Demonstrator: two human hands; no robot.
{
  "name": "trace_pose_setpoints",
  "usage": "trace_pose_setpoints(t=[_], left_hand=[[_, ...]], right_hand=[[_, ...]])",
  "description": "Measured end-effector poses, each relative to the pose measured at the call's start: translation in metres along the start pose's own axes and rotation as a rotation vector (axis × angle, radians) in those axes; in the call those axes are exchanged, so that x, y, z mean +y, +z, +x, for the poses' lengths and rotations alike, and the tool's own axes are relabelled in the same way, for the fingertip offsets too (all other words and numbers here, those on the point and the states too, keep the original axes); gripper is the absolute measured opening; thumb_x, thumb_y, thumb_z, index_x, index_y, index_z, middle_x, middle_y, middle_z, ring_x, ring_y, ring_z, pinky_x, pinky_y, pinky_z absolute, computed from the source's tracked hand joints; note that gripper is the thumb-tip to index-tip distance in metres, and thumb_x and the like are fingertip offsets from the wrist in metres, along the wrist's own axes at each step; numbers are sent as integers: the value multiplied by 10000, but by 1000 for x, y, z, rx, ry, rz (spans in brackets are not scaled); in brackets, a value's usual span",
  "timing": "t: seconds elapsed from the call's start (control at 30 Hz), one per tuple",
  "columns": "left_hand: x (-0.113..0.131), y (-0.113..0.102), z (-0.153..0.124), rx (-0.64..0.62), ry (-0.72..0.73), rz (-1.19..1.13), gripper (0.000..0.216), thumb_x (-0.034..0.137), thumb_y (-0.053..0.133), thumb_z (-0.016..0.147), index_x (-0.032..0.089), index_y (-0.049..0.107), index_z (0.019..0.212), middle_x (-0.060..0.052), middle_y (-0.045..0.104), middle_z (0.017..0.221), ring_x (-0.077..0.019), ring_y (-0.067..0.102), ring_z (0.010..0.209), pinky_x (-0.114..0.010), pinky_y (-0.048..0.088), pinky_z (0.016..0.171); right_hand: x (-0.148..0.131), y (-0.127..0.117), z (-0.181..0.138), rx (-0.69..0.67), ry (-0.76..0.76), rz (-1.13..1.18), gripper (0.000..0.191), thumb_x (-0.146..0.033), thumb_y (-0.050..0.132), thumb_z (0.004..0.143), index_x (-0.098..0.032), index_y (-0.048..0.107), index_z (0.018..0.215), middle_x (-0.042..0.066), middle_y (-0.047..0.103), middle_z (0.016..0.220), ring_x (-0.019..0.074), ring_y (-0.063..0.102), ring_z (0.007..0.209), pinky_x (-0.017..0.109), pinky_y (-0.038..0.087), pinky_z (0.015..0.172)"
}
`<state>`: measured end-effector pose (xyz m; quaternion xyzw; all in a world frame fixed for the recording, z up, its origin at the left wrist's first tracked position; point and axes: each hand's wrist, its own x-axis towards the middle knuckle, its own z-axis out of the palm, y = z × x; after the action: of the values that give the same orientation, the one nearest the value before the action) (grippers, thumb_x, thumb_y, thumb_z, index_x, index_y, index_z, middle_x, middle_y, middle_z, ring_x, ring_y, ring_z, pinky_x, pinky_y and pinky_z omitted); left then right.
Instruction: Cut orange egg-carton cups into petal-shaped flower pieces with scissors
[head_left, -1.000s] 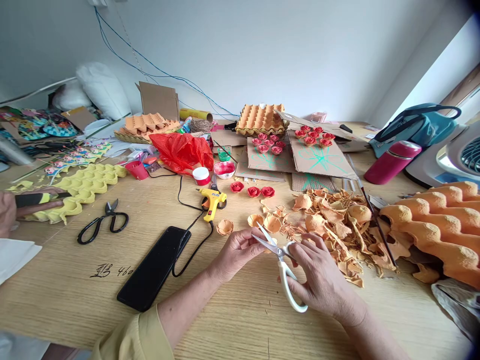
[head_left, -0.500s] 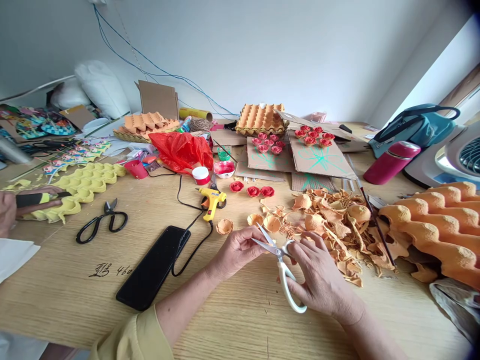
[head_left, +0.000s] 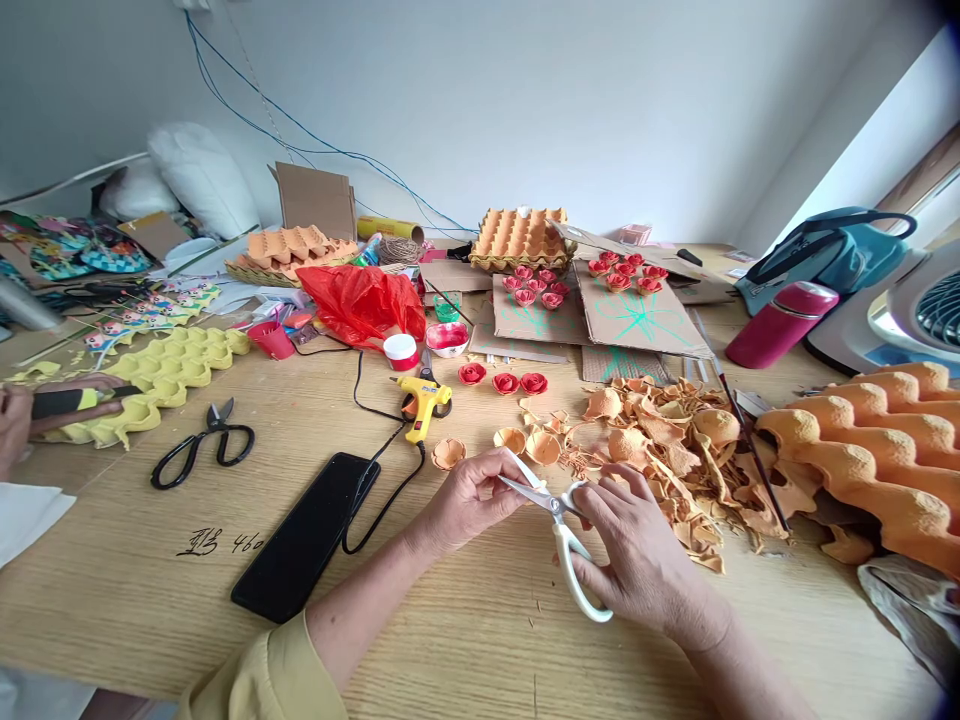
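Note:
My right hand [head_left: 630, 545] is closed around the white handles of a pair of scissors [head_left: 574, 570]. Their blades are parted and point left, reaching my left hand [head_left: 480, 500]. Its thumb and fingers pinch a small piece of orange egg carton, mostly hidden behind the fingers and blades. Just beyond my hands lie cut orange carton cups [head_left: 541, 447], and another cup [head_left: 448, 454] sits to their left. Carton scraps [head_left: 675, 450] are heaped beyond my right hand. Three red paper flowers [head_left: 506, 383] stand in a row behind the cups.
A yellow glue gun [head_left: 424, 405], its cord, a black phone [head_left: 300, 540] and black-handled scissors [head_left: 214, 440] lie to the left. At far left a co-worker's hand [head_left: 15, 425] works at a yellow egg tray [head_left: 180, 365]. Orange egg trays [head_left: 877, 440] and a pink bottle [head_left: 780, 325] are at right.
The scissor blades have closed slightly and shifted a little left at my left fingertips. My left hand has moved slightly left too; the grips are unchanged.

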<state>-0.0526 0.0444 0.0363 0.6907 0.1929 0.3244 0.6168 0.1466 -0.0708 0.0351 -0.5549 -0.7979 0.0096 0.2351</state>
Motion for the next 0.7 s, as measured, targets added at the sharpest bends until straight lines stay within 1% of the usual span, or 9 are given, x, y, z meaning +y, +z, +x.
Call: trace_pose_setpoints(t=[0.17,0.27,0.37,0.53,0.7], left_hand=[[-3,-2,0,3,50,114,150,273,704,840,127,717,807,-64,659,849,-136,564,747,-247,443,680],[-3,-3,1,2,58,137,88,209,684,836,134,724,814,-60,668,845,-127,551,730,-239,436,671],[-3,-4,1,-6,45,141,74,178,670,832,139,733,829,-54,670,846,-121,540,719,-237,437,670],[-5,-3,1,2,4,118,92,226,708,814,145,738,847,-33,624,803,-130,540,727,-254,452,690],[-10,-2,4,47,-74,11,184,314,759,777,142,705,815,-9,611,761,-119,545,717,-247,457,689]], right_hand=[[-1,-2,1,-20,24,-22,245,-371,659,849,-217,520,978,29,615,855,247,549,822,511,309,990],[-1,-4,1,-21,15,-7,228,-369,651,863,-217,519,970,24,620,840,241,553,811,512,299,1003],[-1,-5,1,-15,4,-5,213,-370,635,873,-214,518,958,22,616,816,234,548,782,511,299,1002],[0,-3,0,-10,-10,8,198,-360,623,894,-219,484,885,-2,596,762,203,530,712,483,321,965],[9,6,-3,-10,-9,15,175,-321,536,969,-222,452,852,-24,561,714,174,501,658,419,361,887]])
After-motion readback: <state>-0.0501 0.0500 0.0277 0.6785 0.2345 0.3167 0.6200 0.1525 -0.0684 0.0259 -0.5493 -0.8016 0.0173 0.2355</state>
